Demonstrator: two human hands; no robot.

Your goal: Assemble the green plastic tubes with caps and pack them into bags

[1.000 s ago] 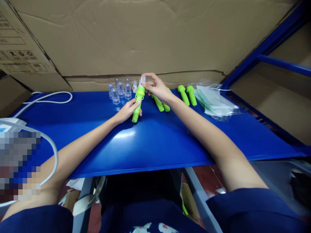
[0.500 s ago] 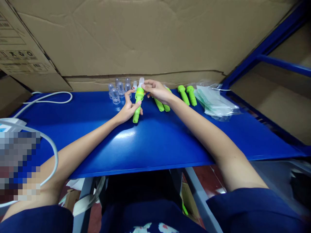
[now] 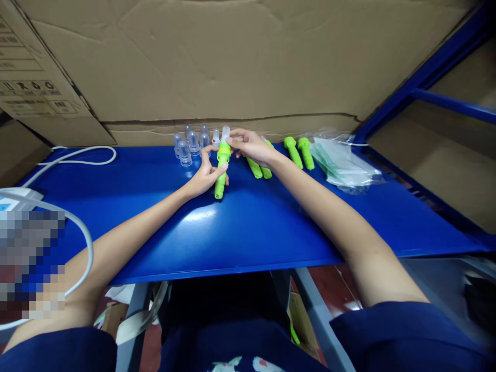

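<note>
A lime-green handle-shaped part (image 3: 222, 168) stands tilted on the blue table (image 3: 248, 222). My left hand (image 3: 203, 175) grips its lower shaft between thumb and fingers. My right hand (image 3: 250, 145) pinches the clear cap (image 3: 225, 133) at the part's top end. Several clear caps (image 3: 190, 144) stand just behind my left hand. Two more green parts (image 3: 259, 169) lie under my right wrist, partly hidden.
Two further green parts (image 3: 299, 151) lie to the right, beside a pile of clear plastic bags (image 3: 343, 163). White cable (image 3: 77, 155) loops at the left. Cardboard (image 3: 217, 62) walls the back; a blue frame (image 3: 422, 88) rises at right.
The green part has shifted slightly nearer and more upright. My left fingers have spread up along its shaft, and my right hand has lowered onto the cap.
</note>
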